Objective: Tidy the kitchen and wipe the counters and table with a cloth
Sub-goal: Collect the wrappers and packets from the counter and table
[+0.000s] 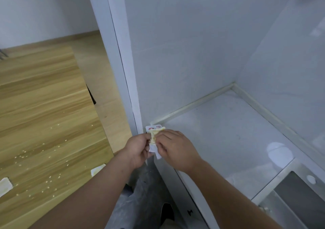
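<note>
Setting: kitchen corner, white walls (175,44) meeting above a white desk (219,132); a wooden desk (44,105) stands to the left, past a white upright post (121,70).
Left hand (139,149): forearm reaches up from lower left; thumb and fingers are curled, pinching the left edge of a small packet (153,135).
Right hand (173,145): forearm comes in from lower right, back of hand up; fingertips pinch the packet's right side.
Packet: white with red print and a yellowish crumpled patch, held upright between both hands at the white desk's near left corner, just beside the post.
Wooden desk surface: pale crumbs (51,181) are scattered over its near part; two flat white pieces (97,170) lie near its front edge.
White desk surface: white smear (279,152) lies near the sink (290,199) at lower right.
Edges: raised cream trim runs along both walls.
Open room: wood-look floor (98,67) shows between wooden desk and post.
</note>
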Available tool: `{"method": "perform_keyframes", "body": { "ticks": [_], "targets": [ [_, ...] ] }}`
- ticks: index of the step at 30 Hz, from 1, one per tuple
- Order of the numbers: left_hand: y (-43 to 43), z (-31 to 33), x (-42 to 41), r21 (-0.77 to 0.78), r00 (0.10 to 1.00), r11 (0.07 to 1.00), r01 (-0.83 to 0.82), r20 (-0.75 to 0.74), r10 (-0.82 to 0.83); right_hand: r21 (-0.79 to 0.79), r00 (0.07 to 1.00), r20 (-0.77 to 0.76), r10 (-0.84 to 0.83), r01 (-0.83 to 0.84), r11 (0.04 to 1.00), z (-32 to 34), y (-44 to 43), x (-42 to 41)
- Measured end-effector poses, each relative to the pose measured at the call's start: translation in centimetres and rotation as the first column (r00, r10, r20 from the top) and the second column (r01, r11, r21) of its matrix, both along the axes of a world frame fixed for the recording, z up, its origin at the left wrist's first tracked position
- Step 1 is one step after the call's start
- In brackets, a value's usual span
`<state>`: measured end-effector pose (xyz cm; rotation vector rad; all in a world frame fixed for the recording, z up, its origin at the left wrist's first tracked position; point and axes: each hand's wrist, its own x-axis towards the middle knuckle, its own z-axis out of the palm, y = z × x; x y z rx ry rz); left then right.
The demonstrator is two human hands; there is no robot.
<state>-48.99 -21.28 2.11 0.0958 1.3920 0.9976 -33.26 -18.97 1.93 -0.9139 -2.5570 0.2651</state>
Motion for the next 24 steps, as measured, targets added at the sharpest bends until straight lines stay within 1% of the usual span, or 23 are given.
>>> {"method": "perform_keyframes", "body": {
  "ticks": [3, 7, 10, 13, 14, 16, 17, 21, 24],
  "targets": [
    [-1.2, -0.1, -0.8, 0.04, 0.995, 0.999, -0.037, 0.094, 0.033, -0.015, 1.0, -0.009, 0.003, -0.003, 1.0, -0.2, -1.1, -0.8],
    [-3.0, -0.4, -2.4, 0.055, 0.995, 0.998, -0.028, 0.096, 0.023, -0.069, 0.997, -0.075, 0.019, -0.024, 0.997, -0.2, -2.9, -2.4],
    [-4.2, -0.6, -3.3, 0.046, 0.996, 0.998, -0.047, 0.072, 0.043, -0.185, 0.986, -0.167, 0.008, -0.039, 0.982, -0.3, -3.9, -3.5],
    [-5.6, -0.7, -4.4, 0.03, 0.996, 0.997, -0.071, 0.058, 0.069, -0.312, 0.984, -0.175, -0.019, -0.038, 0.949, -0.1, -4.9, -4.6],
    [-6.1, -0.9, -4.8, 0.021, 0.996, 0.997, -0.073, 0.047, 0.072, -0.35, 0.979, -0.201, -0.031, -0.042, 0.936, -0.1, -5.2, -4.8],
    [-7.2, -0.9, -5.6, 0.007, 0.996, 0.996, -0.086, 0.039, 0.086, -0.406, 0.963, -0.253, -0.091, -0.021, 0.914, 0.0, -5.9, -5.7],
    [-7.9, -1.0, -6.2, 0.006, 0.994, 0.995, -0.101, 0.045, 0.1, -0.432, 0.958, -0.254, -0.133, 0.011, 0.902, 0.0, -6.3, -6.2],
    [-10.4, -1.8, -8.9, -0.015, 0.983, 0.983, -0.182, 0.012, 0.182, -0.533, 0.935, -0.216, -0.281, 0.128, 0.836, -0.8, -7.7, -8.4],
    [-12.7, -2.6, -11.3, -0.034, 0.97, 0.969, -0.243, 0.01, 0.243, -0.564, 0.93, -0.155, -0.333, 0.193, 0.803, -1.7, -8.7, -10.0]
  ]
}}
